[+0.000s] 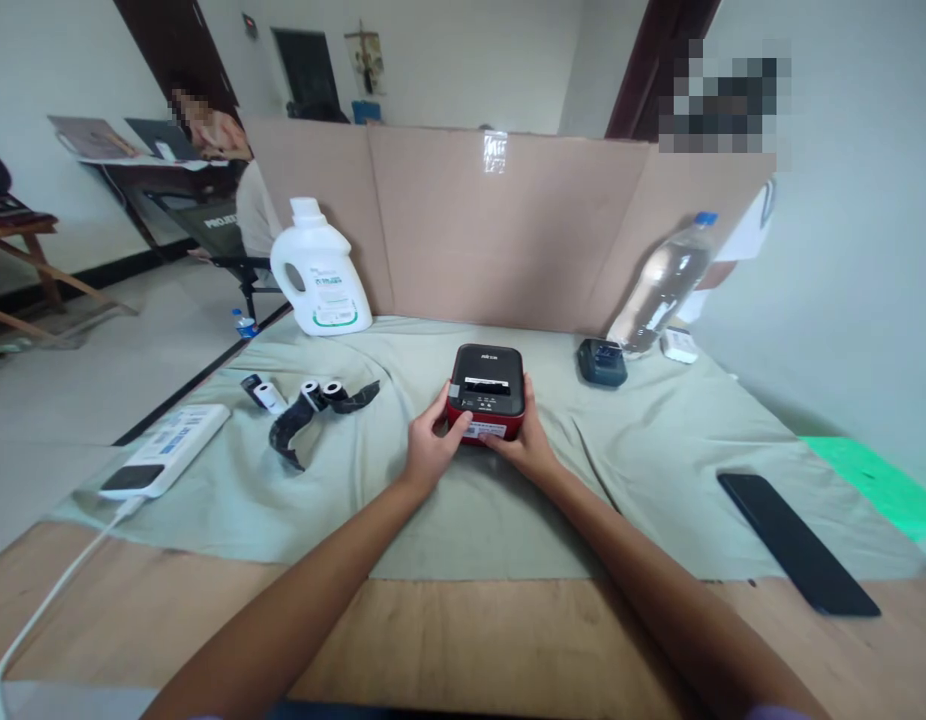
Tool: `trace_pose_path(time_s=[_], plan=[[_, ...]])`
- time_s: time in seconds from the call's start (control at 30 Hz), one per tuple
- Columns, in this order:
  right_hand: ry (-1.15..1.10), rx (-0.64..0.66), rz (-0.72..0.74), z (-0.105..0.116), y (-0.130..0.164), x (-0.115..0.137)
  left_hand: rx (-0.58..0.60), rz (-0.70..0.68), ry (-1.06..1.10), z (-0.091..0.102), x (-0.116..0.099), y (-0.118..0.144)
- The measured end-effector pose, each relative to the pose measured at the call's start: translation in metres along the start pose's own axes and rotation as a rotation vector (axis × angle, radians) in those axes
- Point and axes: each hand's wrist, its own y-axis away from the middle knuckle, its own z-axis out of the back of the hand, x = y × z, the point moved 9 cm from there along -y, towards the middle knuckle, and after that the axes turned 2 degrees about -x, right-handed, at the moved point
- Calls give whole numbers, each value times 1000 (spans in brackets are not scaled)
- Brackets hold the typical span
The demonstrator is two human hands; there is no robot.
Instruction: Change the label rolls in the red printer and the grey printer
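Observation:
A small black and red label printer [489, 372] rests in the middle of the green cloth, with a paper slot in its top and a white label on its red front. My left hand [431, 440] grips its left side, thumb on the front. On the opposite side, my right hand [529, 445] has its fingers along the edge and its thumb on the front label. Left of the printer lie rolls with dark, curling tape [294, 425], and a small white roll [268, 396] is beside them.
A white power bank [167, 450] with a cable lies at left. Behind stand a white jug [324, 280], a cardboard screen [500, 250] and a leaning clear bottle [662, 285]. A small dark device [602, 362] and a black phone [797, 540] lie right. A person [215, 135] sits far left.

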Motion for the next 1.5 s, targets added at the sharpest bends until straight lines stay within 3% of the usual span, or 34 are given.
trace_pose_path(time_s=[0.23,0.7,0.9,1.13,1.37,1.5], plan=[[38,-26,-8,2,7,-3,1,15,65,1,6,5],[51,-72,51,11,9,6,15,-26,-8,3,5,2],[38,-89,75,13,8,7,140,19,8,-6,14,-2],[10,-92,59,14,5,8,202,39,-58,-4,22,-13],[64,-63,65,15,7,5,142,-9,-96,-2,19,-9],[131,-62,78,27,-12,8,152,-16,-82,-2,19,-9]])
